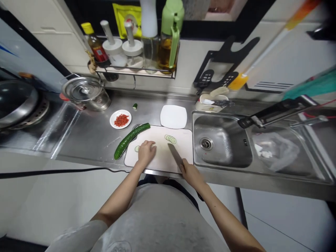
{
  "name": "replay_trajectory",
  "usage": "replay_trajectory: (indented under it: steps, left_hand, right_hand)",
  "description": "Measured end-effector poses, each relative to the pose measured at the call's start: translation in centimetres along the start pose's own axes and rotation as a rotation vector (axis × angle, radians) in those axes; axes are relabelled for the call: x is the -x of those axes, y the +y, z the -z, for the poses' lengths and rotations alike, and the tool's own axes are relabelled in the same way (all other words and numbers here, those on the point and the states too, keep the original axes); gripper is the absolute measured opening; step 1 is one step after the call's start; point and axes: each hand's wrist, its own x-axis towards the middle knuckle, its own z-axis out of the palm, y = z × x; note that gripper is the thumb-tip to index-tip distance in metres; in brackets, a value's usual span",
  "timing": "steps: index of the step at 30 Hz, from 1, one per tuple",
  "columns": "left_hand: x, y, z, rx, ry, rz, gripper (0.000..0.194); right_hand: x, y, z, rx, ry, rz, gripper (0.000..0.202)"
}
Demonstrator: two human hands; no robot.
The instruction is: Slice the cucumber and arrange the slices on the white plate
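Note:
My right hand [191, 172] is wrapped round the handle of a kitchen knife [175, 153], its blade pointing up and left over the white cutting board [160, 162]. Just beyond the blade lies a short overlapping row of cucumber slices [170, 139]. On the board's left part rests my left hand [146, 153], fingers bent to the right with a small gap between them and nothing seen in it. A single slice [137, 148] lies beside that hand, partly covered. A long whole cucumber [131, 140] leans along the board's left edge, its upper end overlapping the board.
A square white plate [173, 116] stands behind the board. To the left are a small dish [112, 120] of red pieces, a cucumber end [134, 106] and a lidded steel pot [86, 96]. A sink [223, 140] adjoins the board's right; a seasoning rack [136, 71] hangs above.

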Motion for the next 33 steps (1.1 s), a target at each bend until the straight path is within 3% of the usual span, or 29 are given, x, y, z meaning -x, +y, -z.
replay_trajectory:
  steps: [5,9,16,24,33]
  left_hand:
    - [-2.3,6.1,-3.6,-0.005,-0.094,-0.143,0.032]
    - [-4.0,8.4,-4.6,-0.068,-0.112,-0.174,0.025]
    - [-4.8,8.8,-5.4,-0.132,-0.087,-0.165,0.018]
    - [-4.5,9.3,-5.7,-0.094,-0.107,-0.205,0.015]
    - [-4.8,9.2,-5.3,-0.090,-0.129,-0.146,0.018]
  right_hand:
    - [1.2,3.1,0.6,-0.128,0.162,-0.191,0.027]
    - [2.1,5.5,0.4,-0.237,0.226,-0.236,0.029]
    - [2.6,6.7,-0.6,-0.311,0.248,-0.242,0.026]
    - [1.4,6.2,-0.4,-0.276,0.227,-0.215,0.024]
    - [0.7,5.5,0.0,-0.222,0.241,-0.201,0.024]
